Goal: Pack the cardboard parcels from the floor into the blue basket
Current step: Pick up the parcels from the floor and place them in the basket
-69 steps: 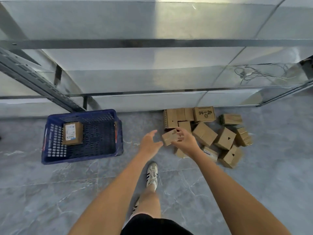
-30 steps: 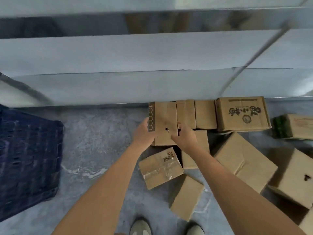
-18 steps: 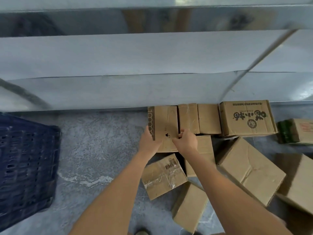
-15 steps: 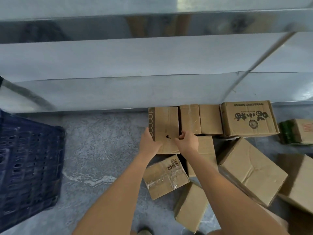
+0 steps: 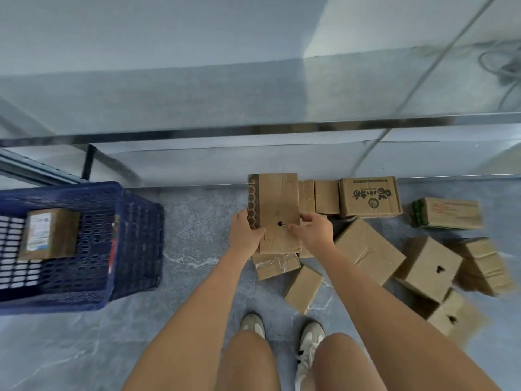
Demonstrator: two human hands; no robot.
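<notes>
I hold a long cardboard parcel point(image 5: 275, 206) with both hands above the pile. My left hand point(image 5: 245, 231) grips its near left edge and my right hand point(image 5: 313, 231) grips its near right edge. The blue basket point(image 5: 135, 238) stands on the floor to the left, with one labelled parcel point(image 5: 49, 234) lying inside. Several more cardboard parcels lie on the floor to the right, among them a printed box point(image 5: 369, 196) by the shelf and a taped box point(image 5: 275, 265) just under my hands.
A low metal shelf rack point(image 5: 282, 131) runs across the back, its bottom edge just behind the parcels. My two shoes point(image 5: 282, 337) stand on the grey tiled floor in front of the pile. A cable point(image 5: 504, 66) lies on the shelf at the far right.
The long parcel has come up off the floor in both hands. My view has pulled back and up, so the basket with its parcel is in sight again.
</notes>
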